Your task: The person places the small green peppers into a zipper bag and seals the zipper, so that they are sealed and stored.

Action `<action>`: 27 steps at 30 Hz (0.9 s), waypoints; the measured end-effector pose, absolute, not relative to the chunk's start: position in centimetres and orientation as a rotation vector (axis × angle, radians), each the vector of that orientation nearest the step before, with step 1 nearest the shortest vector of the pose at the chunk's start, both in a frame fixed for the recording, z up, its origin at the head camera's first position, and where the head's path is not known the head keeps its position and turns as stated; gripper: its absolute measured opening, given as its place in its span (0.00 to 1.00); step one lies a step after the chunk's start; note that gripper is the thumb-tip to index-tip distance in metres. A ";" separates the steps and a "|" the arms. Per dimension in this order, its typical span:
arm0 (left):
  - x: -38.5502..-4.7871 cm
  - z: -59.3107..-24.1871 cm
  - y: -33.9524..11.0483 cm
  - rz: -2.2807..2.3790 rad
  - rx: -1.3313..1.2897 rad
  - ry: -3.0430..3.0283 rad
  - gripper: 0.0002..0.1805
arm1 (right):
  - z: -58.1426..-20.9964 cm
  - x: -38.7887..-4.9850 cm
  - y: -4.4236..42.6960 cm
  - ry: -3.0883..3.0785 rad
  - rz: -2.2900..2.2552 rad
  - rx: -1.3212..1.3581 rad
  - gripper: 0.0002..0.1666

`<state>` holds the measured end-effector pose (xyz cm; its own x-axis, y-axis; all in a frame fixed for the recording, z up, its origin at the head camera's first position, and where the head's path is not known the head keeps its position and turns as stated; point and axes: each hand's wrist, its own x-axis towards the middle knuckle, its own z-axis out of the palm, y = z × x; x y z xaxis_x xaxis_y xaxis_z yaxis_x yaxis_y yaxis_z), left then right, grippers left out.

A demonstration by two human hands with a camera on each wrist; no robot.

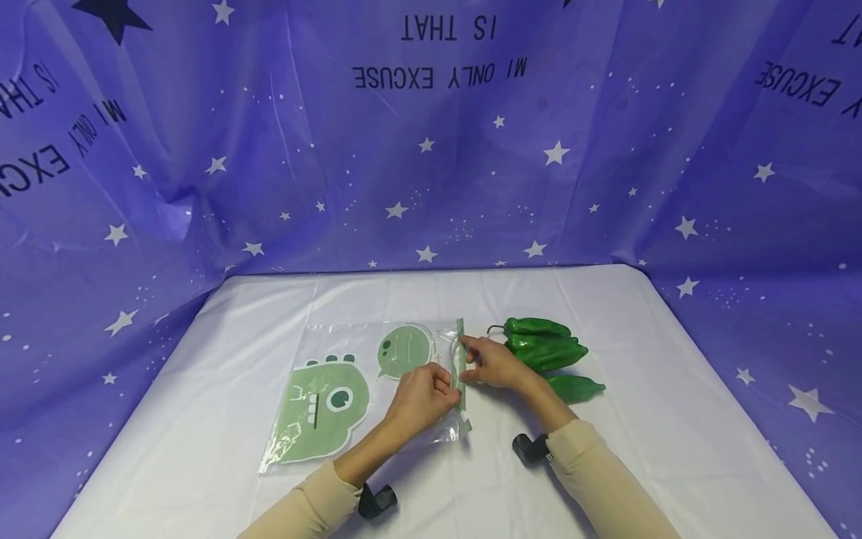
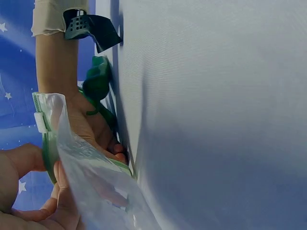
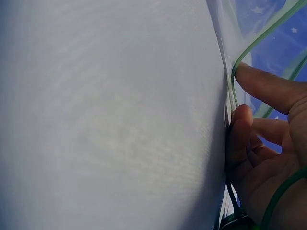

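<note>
A clear plastic zip bag (image 1: pixel 367 389) with a green monster print lies flat, its green-edged mouth toward the right. My left hand (image 1: pixel 420 400) pinches the near part of that mouth between thumb and fingers, and the left wrist view shows the green rim (image 2: pixel 47 143) lifted there. At the farther part of the mouth, my right hand (image 1: pixel 494 363) touches the other rim (image 3: pixel 234 79), thumb and forefinger apart. The bag's two rims stand separated in the right wrist view. Green peppers (image 1: pixel 545 352) lie just right of my right hand, partly hidden by it and its wrist.
A white cloth covers the table (image 1: pixel 229 367). Purple star-patterned sheeting (image 1: pixel 431 172) hangs behind it and along both sides. A black wrist mount (image 1: pixel 377 501) sits under the left forearm, another black mount (image 1: pixel 530 449) by the right wrist. The white zip slider (image 2: pixel 41 122) sits on the rim.
</note>
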<state>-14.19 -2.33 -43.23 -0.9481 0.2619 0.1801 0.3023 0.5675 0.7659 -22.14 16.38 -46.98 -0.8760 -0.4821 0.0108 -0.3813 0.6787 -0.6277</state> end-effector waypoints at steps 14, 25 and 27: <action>-14.1 -41.9 -3.3 -1.437 -0.374 -2.649 0.07 | -46.8 -22.4 15.8 2.749 -0.787 -0.658 0.50; -13.7 -41.0 -4.0 -1.412 -0.330 -2.530 0.06 | -46.3 -22.6 15.7 2.733 -0.670 -0.661 0.50; -13.7 -41.1 -4.0 -1.402 -0.343 -2.513 0.05 | -46.4 -22.5 15.7 2.729 -0.691 -0.666 0.50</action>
